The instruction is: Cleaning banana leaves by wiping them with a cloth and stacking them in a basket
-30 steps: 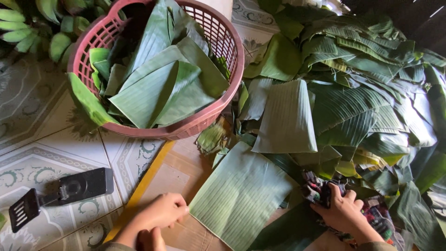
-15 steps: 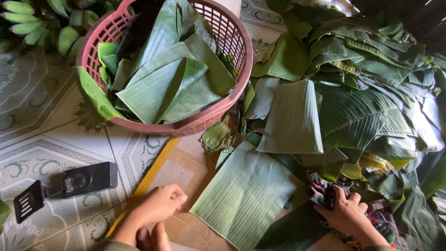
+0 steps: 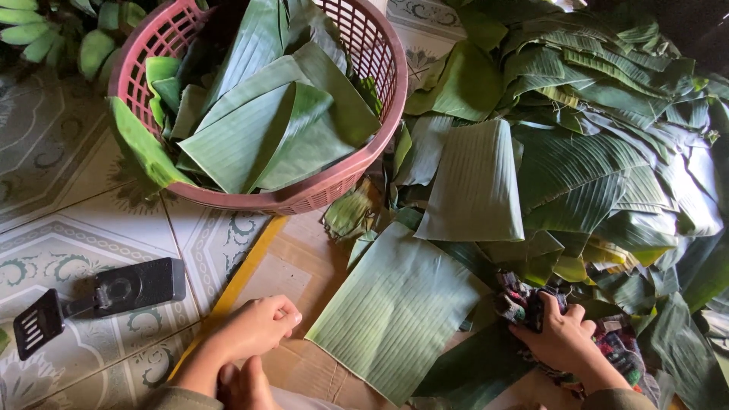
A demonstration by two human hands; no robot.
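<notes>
A flat cut banana leaf piece (image 3: 395,311) lies on brown cardboard (image 3: 292,266) between my hands. My left hand (image 3: 254,330) rests loosely curled on the cardboard, just left of that leaf, and holds nothing. My right hand (image 3: 562,334) grips a bunched multicoloured cloth (image 3: 531,304) at the leaf's right edge. Another cut leaf piece (image 3: 474,186) lies further back on the heap.
A pink plastic basket (image 3: 364,175) filled with folded banana leaves stands at the back left. A large heap of banana leaves (image 3: 607,152) covers the right side. A black device (image 3: 102,292) lies on the patterned tile floor at left. Green bananas (image 3: 45,30) show at the top left.
My left hand has slid a little to the right along the cardboard toward the leaf. The view has shifted slightly; my right hand stays on the cloth.
</notes>
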